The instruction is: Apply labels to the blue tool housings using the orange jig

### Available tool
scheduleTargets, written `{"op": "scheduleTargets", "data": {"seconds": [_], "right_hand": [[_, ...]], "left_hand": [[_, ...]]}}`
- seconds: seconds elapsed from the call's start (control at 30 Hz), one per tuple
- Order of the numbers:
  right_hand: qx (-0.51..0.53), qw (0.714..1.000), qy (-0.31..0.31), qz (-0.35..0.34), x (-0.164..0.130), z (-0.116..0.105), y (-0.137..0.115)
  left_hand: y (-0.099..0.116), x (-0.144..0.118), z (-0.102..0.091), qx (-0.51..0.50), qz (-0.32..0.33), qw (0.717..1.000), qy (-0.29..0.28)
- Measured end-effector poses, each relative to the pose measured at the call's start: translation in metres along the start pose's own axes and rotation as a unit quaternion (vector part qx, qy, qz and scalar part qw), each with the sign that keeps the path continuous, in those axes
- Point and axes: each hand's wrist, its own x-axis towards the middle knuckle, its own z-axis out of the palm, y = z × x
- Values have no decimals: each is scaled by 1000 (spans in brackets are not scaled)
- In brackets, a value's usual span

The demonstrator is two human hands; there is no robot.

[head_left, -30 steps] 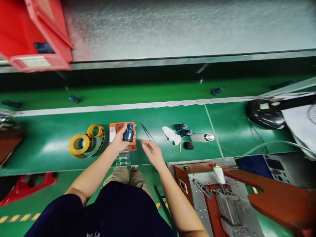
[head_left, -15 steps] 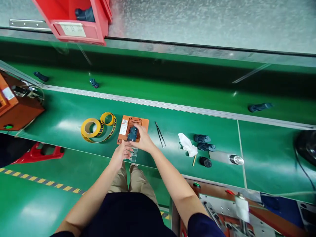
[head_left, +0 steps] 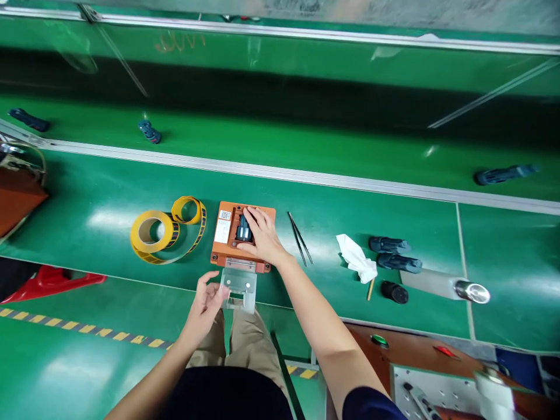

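Observation:
An orange fixture block (head_left: 227, 254) lies on the green bench near its front edge. A dark blue cylindrical part (head_left: 244, 231) sits in the block's recess. My right hand (head_left: 261, 236) rests on top of that part, fingers pressing it down. A clear plastic flap (head_left: 238, 286) hangs from the block's front over the bench edge. My left hand (head_left: 203, 303) is at this flap, fingertips touching its left side, fingers apart.
Yellow tape rolls (head_left: 151, 233) lie left of the block, tweezers (head_left: 299, 245) to its right. Farther right are a white cloth (head_left: 356, 259), dark parts (head_left: 395, 261) and a metal cylinder (head_left: 446, 286). Loose dark parts (head_left: 149, 132) lie on the belt behind. An orange machine (head_left: 420, 356) stands front right.
The blue part went from my left hand into the block's recess, and my right hand now presses on it. My left hand dropped to the clear flap. The view tilted down.

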Motion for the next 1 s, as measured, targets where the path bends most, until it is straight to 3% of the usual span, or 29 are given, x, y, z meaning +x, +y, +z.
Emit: {"op": "scheduleTargets", "data": {"seconds": [0.1, 0.17, 0.23, 0.33, 0.4, 0.47, 0.5, 0.57, 0.6, 0.67, 0.73, 0.83, 0.9, 1.0], "right_hand": [[-14, 998, 54, 6, -9, 1, 2], [-32, 987, 151, 48, -25, 2, 10], [-76, 952, 270, 126, -49, 5, 25], [-142, 893, 361, 227, -85, 17, 48], [-163, 869, 380, 272, -102, 27, 58], [-173, 852, 386, 309, -109, 35, 60], [-177, 842, 389, 328, -110, 38, 60], [-186, 824, 397, 359, -109, 42, 57], [-189, 817, 400, 370, -109, 43, 56], [-192, 809, 409, 377, -109, 45, 57], [-188, 806, 423, 368, -110, 46, 61], [-181, 809, 440, 346, -114, 46, 66], [-174, 814, 438, 339, -115, 45, 65], [-96, 818, 454, 341, -112, 40, 52]], "left_hand": [[29, 4, -5, -83, -16, 995, -46], [50, 18, -2, -145, -26, 985, -87], [68, 40, 6, -175, -32, 976, -125], [84, 75, 20, -163, -59, 974, -145], [86, 90, 22, -137, -80, 976, -147], [81, 94, 10, -95, -64, 982, -149], [78, 93, -2, -51, -33, 989, -137], [73, 87, -33, 88, 70, 992, -62], [72, 86, -51, 172, 129, 977, -7], [79, 90, -82, 316, 227, 917, 85], [92, 106, -97, 410, 287, 859, 108], [112, 145, -89, 487, 323, 808, 76], [121, 170, -73, 492, 305, 813, 63], [126, 192, -59, 477, 243, 843, 62]]}}
